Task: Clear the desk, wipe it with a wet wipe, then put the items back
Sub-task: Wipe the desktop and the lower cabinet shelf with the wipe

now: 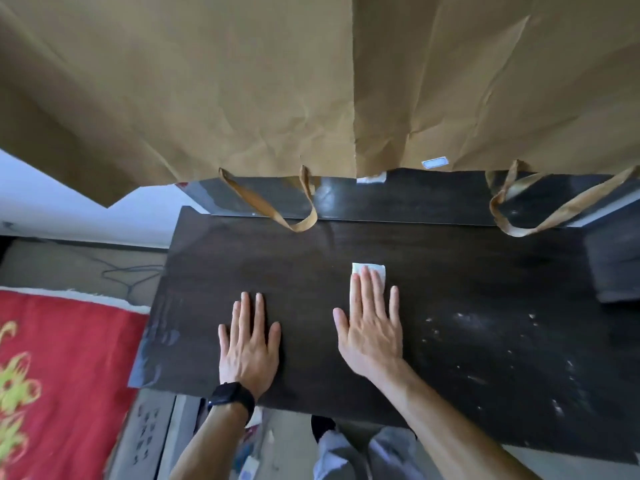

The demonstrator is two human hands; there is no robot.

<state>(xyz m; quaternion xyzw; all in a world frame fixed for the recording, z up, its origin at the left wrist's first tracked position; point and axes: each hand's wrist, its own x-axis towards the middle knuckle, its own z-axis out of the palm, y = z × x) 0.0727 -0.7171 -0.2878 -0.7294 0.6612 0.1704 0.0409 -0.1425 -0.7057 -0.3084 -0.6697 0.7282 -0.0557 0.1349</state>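
Right hand presses wet wipe flat on desk.

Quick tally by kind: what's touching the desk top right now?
Hands: 2, left flat on the bare desk, right flat on the wipe
Wipes: 1
Bag handles: 2, one, the other
Total: 5

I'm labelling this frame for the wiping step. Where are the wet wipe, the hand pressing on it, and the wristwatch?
wet wipe (375, 270): head view, the white part showing beyond the fingertips.
right hand (372, 336): head view, back of the hand, flat on the wipe.
wristwatch (231, 396): head view, black band on the left wrist.
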